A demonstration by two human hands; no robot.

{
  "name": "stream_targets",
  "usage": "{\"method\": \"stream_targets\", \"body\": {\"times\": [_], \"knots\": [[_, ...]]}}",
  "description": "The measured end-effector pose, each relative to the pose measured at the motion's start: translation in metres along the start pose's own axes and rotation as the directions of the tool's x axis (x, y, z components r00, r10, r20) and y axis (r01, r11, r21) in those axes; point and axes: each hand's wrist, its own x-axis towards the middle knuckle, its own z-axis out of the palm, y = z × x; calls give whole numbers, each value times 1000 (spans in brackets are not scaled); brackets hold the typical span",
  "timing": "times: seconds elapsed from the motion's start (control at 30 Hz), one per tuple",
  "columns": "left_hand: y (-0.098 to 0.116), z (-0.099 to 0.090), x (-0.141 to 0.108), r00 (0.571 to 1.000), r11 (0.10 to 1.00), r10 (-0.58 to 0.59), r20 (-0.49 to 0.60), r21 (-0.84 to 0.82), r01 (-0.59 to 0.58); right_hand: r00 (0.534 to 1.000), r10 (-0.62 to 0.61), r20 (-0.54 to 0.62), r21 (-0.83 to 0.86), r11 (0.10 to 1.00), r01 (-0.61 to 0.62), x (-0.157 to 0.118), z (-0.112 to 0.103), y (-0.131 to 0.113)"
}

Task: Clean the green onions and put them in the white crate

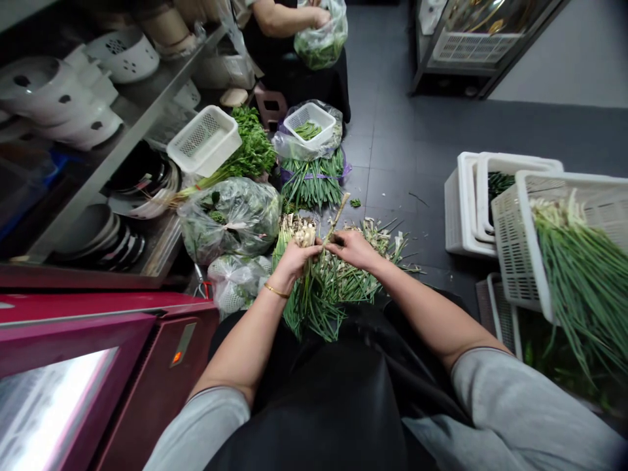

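Seemingly at cleaning, the left hand [296, 258] clasps long green white-ended scallions [310, 297], the right hand [354, 250] pinching a thin yellowish stalk [340, 210], next needing a gentle pull.

Open floor [407, 140] stretches ahead and to the right of the hands [354, 251], past low scraps [388, 242], as far as the crates [521, 261], which block the right. Bags [233, 216] and a shelf [128, 145] crowd the left; ahead, a leafy bundle [314, 186] and basket [321, 118] stand in the way, a co-worker [279, 21] beyond.
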Motion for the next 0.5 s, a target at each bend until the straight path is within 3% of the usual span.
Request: {"method": "stream_targets", "body": {"times": [0.1, 0.17, 0.23, 0.33, 0.5], "knots": [[2, -5, -1, 998, 999, 3, 69, 43, -6, 982, 156, 108, 317, 931, -183, 0, -4, -2], [4, -10, -2, 995, 997, -8, 102, 71, 1, 960, 240, 147, 580, 765, -280, 0, -11, -2], [6, -13, -3, 995, 997, -22, 95, 74, 15, 956, 270, 117, 745, 612, -264, 2, -16, -2], [4, -13, -5, 996, 999, -20, 86, 44, 16, 955, 283, 85, 823, 521, -228, 4, -14, -5], [-2, 0, -4, 995, 999, 43, 90, -27, -40, 934, 287, 211, 825, 460, -328, 3, 8, -7]]}}
